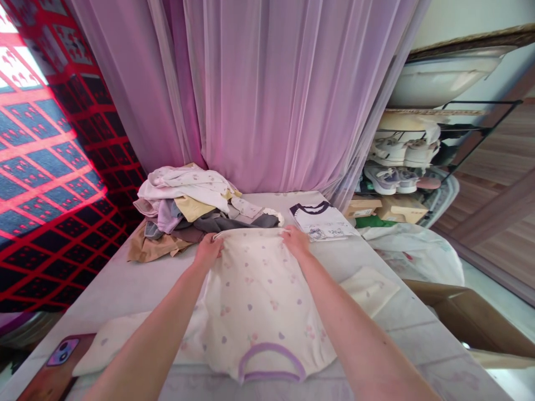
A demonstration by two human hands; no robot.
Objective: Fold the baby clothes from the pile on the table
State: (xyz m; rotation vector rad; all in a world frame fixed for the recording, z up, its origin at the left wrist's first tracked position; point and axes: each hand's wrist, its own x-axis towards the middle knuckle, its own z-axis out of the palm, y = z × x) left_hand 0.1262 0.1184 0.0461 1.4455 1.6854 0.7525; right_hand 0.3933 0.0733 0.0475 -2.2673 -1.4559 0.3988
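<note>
A cream long-sleeved top (261, 284) with small hearts and cherries lies spread on the table, its purple-trimmed neckline towards me. The two sleeves stretch out to either side, partly covered by my forearms. At the hem's left corner, my left hand (209, 249) is closed on the fabric. My right hand (296, 240) pinches the hem's right corner. Between the hands the hem looks drawn straight and slightly raised. Just beyond it lies a heap of mixed clothes (188, 189), and a folded white shirt with a dark collar (320, 220) rests past my right hand.
A phone (58, 365) lies at the table's near left corner. Purple curtains (259, 100) hang behind the table (368, 250). To the right stand a rack with shoes (405, 150) and a basin (443, 81), plus an open cardboard box (463, 314) beside the table edge.
</note>
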